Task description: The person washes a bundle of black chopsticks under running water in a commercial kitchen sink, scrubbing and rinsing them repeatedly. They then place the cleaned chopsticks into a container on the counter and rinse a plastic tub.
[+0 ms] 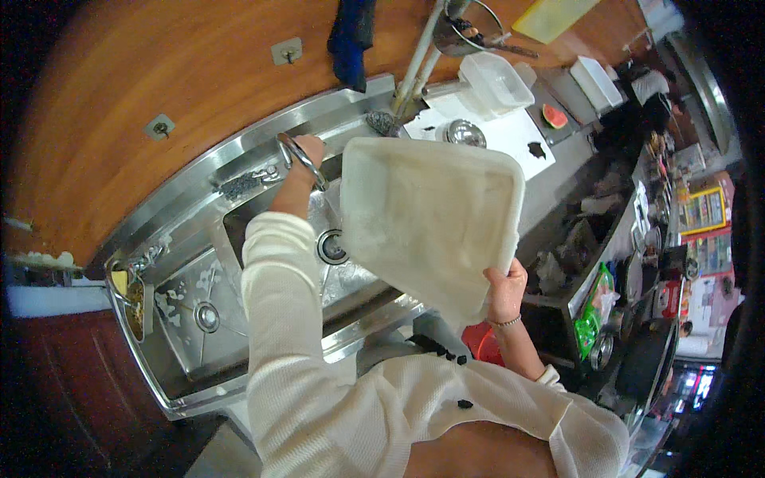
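Observation:
My right hand point(507, 293) grips the lower right rim of a whitish rectangular plastic tub point(430, 221). The tub is tilted over the right basin of a stainless steel double sink point(352, 281). Beyond the curved metal faucet point(302, 160), my left hand point(309, 149) reaches to the back ledge. The spout crosses in front of that wrist, and the fingers are partly hidden, so what they touch is unclear. A round drain point(332, 246) shows beside the tub. Suds lie in the left basin point(224, 299).
A steel wool scourer point(381, 123) rests on the ledge right of my left hand. Farther right are a metal bowl point(466, 133), a clear plastic container point(499, 83) and a cut watermelon piece point(554, 116). Below the tub stands a red bucket point(485, 345). A dark cloth point(351, 45) hangs on the wall.

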The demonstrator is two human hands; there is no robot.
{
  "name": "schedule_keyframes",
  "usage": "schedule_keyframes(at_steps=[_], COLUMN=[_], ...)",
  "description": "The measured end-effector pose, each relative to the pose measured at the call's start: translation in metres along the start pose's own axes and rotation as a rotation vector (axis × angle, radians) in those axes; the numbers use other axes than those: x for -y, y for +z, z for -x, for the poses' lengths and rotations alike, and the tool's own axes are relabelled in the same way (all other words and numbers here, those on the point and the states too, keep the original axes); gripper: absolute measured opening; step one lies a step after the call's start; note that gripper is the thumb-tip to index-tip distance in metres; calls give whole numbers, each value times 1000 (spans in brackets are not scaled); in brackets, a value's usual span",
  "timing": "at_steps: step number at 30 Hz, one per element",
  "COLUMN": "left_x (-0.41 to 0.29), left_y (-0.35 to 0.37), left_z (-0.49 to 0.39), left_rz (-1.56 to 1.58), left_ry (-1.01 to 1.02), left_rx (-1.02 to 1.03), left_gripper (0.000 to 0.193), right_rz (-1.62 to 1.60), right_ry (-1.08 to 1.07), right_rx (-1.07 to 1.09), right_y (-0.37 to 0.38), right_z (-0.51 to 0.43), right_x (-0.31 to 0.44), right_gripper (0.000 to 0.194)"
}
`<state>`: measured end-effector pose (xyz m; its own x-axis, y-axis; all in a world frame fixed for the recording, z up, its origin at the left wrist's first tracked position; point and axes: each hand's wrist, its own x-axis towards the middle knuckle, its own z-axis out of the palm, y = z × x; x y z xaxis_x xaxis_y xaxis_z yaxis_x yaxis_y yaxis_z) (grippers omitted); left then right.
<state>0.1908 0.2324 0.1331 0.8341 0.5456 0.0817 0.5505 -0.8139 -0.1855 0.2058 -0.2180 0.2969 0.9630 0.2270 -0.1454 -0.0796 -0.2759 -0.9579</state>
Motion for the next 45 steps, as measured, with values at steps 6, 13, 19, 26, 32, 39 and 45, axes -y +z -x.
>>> schedule_keyframes(at_steps=[6,13,19,26,32,39,45], left_x=[-51,-170,-201,-187,-156,-166,-187], left_y=[91,187,100,87,79,34,-6], left_z=[99,211,184,230,275,267,268], left_rz=[845,1936,2781,2602,2447,2253,2222], left_ry=[-569,-827,-883,-842,-661,-444,-496], left_rx=[-341,562,642,606,636,735,760], left_gripper=[21,21,35,44,53,59,58], right_rz=[379,654,591,706,751,402,713], right_ry=[-412,-981,-1177,-1558,-1483,-1226,-1322], right_rx=[38,133,150,440,175,-39,143], right_y=[1,-16,-45,-87,-104,-65,-68], right_z=[12,30,64,131,160,178,189], right_x=[2,4,-6,-13,-32,-39,-29], right_gripper=[6,18,17,11,13,10,19])
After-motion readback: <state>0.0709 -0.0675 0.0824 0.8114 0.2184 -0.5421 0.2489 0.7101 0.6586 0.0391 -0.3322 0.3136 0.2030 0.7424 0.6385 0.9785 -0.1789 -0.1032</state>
